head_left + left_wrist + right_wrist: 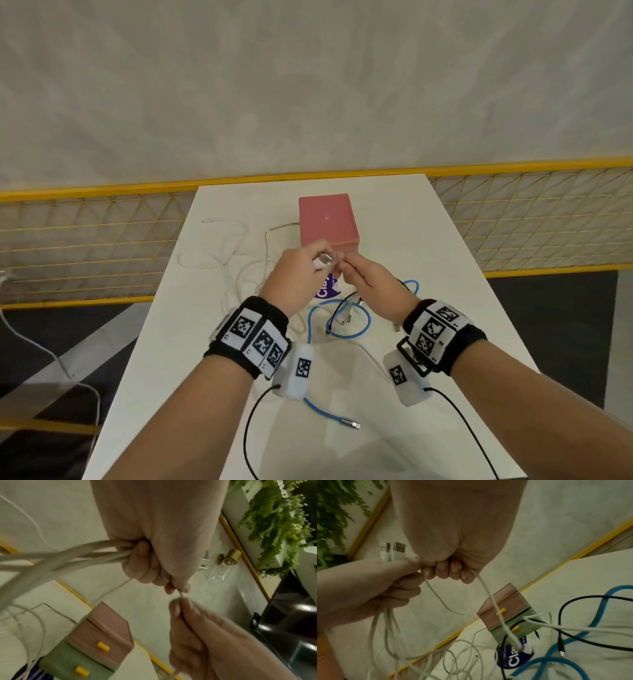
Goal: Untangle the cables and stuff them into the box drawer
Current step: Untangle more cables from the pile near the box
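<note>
Above the table, my left hand [310,265] grips a bundle of white cables [68,555], and two white USB plugs [393,551] stick out past its thumb. My right hand [352,270] meets it fingertip to fingertip and pinches one thin white cable [181,595]; a strand [489,597] hangs from its curled fingers. Just behind the hands stands the box [327,219], pink on top and green below, with two yellow drawer handles [103,646]; both drawers look shut. A blue cable [342,320] and a black cable [573,601] lie looped on the table under my right hand.
More white cable [219,253] sprawls on the white table [428,246] left of the box. A purple sticker [513,660] lies in front of the box. The blue cable's metal plug [351,425] lies near the front. A yellow mesh fence [85,240] stands behind the table.
</note>
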